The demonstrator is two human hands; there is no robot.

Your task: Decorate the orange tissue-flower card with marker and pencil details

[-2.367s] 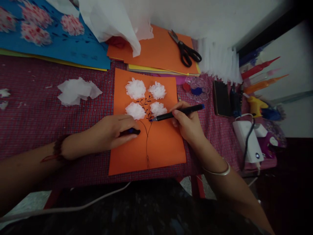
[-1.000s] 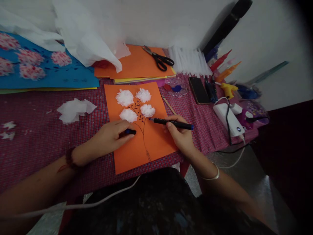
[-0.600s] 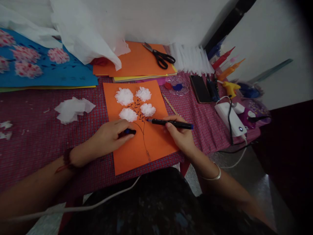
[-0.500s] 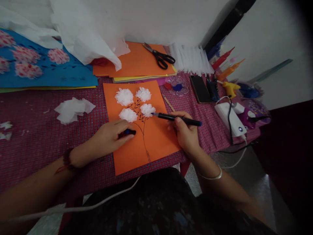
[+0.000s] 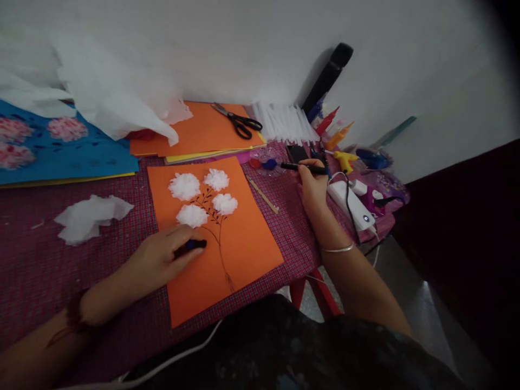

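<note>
Left of centre in the frame, an orange sheet [image 5: 244, 246] lies flat on the checked tablecloth [image 5: 28, 265], bearing four white paper flowers [image 5: 184, 187] around a drawn stem [image 5: 221, 254] with small dark leaves. The left hand [image 5: 162, 259] lies over the sheet's left edge, just below the lower left flower. Its fingers are curled with the thumb against them, pinching a small dark pen part [image 5: 195, 245] with a bit of blue; most of it is hidden inside the hand.

Right of the frame's centre, the right hand [image 5: 313, 187] is off the sheet, thumb and fingers pressed together around a black marker [image 5: 293, 166]. The marker lies nearly level across the view, its left end beside a clear dish [image 5: 277, 171] with red and blue in it. Just beyond the hand is a dark phone [image 5: 298, 153], partly covered from view. Between this hand and the sheet lies a thin stick [image 5: 264, 196]. Toward the top middle, black-handled scissors [image 5: 244, 130] rest on stacked paper [image 5: 190, 135]. White tissue pieces [image 5: 89, 218] lie at the left of the frame.
</note>
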